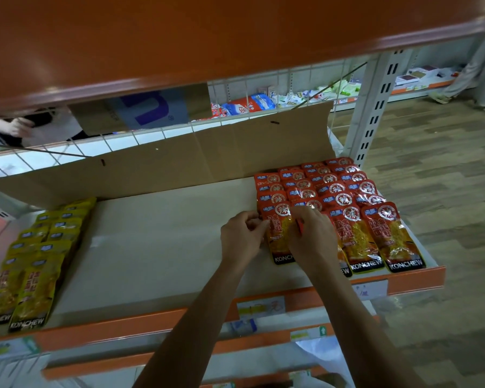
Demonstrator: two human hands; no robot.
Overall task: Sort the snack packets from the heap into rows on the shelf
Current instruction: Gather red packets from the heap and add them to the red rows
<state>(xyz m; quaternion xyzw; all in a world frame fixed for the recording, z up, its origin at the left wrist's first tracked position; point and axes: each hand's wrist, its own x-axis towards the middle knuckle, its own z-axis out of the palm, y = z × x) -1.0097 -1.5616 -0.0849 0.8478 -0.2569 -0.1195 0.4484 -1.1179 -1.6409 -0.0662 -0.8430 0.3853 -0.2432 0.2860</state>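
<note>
A person stands at a shop shelf (157,247), both bare arms reaching in over its front edge. The left hand (242,236) pinches the left edge of a red packet (279,233) with curled fingertips. The right hand (312,236) curls over the same packet's right side, so both hands hold it flat against the shelf. This packet lies at the front of the leftmost column of red packets (347,191), which fill the right end of the shelf in overlapping rows that run from the front lip to the back. Yellow packets (39,261) lie in similar overlapping rows at the left end of the shelf, their bottoms reaching the front edge. Between the two blocks the middle of the shelf is a wide stretch of pale board. A cardboard sheet (207,155) stands along the back of the shelf, in front of a wire grid (123,138). An orange lip (123,326) with paper labels runs along the front. An upper shelf (179,37), also orange, hangs low over the shelf and cuts off the view above. A slotted upright post (370,107) rises at the right rear corner of the shelf, and wood-patterned floor (445,191) lies beyond its right end.
</note>
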